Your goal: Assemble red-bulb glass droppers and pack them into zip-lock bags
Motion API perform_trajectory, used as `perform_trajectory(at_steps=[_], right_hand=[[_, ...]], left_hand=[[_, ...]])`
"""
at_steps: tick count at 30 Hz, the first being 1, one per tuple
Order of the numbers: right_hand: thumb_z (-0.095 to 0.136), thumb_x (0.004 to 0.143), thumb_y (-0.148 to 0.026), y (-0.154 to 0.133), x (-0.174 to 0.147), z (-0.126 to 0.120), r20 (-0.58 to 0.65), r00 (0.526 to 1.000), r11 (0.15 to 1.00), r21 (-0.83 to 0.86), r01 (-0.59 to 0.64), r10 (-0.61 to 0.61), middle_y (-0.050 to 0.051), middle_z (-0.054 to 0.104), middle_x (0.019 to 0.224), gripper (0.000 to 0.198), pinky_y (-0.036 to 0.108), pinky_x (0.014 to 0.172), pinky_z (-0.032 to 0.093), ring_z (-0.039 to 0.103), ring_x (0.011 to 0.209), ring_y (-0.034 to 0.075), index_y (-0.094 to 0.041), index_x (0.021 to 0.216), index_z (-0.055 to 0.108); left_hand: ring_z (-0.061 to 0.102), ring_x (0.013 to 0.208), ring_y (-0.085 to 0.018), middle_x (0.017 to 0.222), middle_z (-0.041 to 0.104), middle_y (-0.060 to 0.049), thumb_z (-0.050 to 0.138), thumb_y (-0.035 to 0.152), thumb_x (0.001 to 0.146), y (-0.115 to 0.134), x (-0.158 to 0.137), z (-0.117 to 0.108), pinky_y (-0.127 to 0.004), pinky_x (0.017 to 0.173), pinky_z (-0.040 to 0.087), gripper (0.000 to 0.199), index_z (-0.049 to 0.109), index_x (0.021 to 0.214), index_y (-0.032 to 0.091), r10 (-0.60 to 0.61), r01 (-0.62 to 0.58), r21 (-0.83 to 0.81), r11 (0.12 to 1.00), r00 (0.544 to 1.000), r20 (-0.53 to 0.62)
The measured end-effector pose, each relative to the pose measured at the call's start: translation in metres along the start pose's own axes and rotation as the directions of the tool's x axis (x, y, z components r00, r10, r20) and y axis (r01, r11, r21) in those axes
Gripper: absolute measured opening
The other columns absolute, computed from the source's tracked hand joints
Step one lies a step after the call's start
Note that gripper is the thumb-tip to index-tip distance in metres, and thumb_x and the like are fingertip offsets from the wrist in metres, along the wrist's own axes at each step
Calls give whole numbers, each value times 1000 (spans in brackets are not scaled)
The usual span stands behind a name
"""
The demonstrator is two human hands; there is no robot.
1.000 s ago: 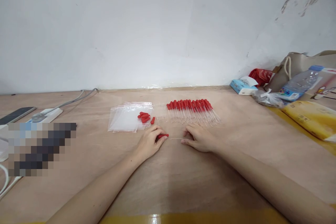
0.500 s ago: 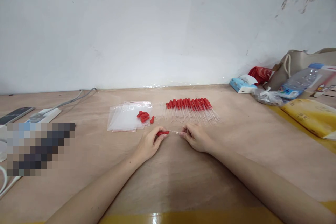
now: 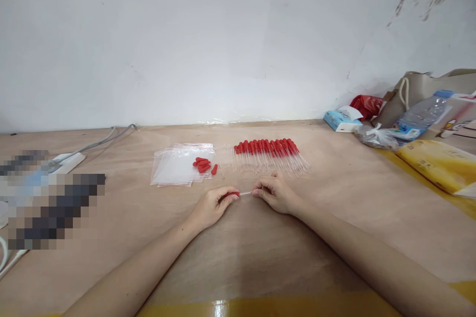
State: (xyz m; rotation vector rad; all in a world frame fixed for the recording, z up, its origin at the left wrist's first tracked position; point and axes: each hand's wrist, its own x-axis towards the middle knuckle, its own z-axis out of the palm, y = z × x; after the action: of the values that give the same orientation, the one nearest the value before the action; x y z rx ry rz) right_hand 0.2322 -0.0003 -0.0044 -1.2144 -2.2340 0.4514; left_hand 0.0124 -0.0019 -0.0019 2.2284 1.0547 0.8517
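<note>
My left hand (image 3: 212, 206) is closed on a red rubber bulb (image 3: 234, 193), which is mostly covered by the fingers. From the bulb's mouth a thin clear dropper tube (image 3: 245, 192) runs across to my right hand (image 3: 274, 193), whose thumb and fingers pinch it. How deep the tube sits in the bulb is hidden. Beyond my hands lies a row of droppers (image 3: 266, 147) with red bulbs on clear tubes, tips toward me. To the left, several loose red bulbs (image 3: 202, 164) rest on and beside a stack of clear zip bags (image 3: 171, 171).
A power strip (image 3: 69, 161) with a grey cable is at the left, near blurred-out items. Along the right stand a blue tissue pack (image 3: 342, 121), a tied plastic bag (image 3: 377, 136), a plastic bottle (image 3: 424, 116) and a yellow package (image 3: 439, 163). The wall (image 3: 230, 39) bounds the back.
My left fingers have closed further over the bulb, so less red shows. The gap between my hands looks slightly narrower, with the tube straight between them.
</note>
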Motion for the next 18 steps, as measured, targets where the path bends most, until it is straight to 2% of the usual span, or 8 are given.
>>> perform_trajectory(at_steps=[9, 18], right_hand=[[45, 85, -27, -6, -4, 7, -150, 982, 983, -158, 88, -112, 0, 62, 68, 21, 29, 70, 21, 46, 56, 9, -17, 73, 59], [42, 86, -26, -12, -1, 13, -76, 995, 987, -153, 47, -59, -2, 61, 59, 27, 27, 68, 21, 41, 51, 8, -17, 67, 58]], left_hand=[[58, 75, -13, 84, 64, -1, 46, 30, 85, 0, 0, -2, -22, 67, 44, 19, 62, 89, 19, 11, -13, 27, 1000, 998, 59], [57, 73, -13, 82, 63, -2, 48, 28, 85, -1, -1, -2, -23, 67, 45, 18, 62, 89, 18, 70, -73, 54, 996, 996, 52]])
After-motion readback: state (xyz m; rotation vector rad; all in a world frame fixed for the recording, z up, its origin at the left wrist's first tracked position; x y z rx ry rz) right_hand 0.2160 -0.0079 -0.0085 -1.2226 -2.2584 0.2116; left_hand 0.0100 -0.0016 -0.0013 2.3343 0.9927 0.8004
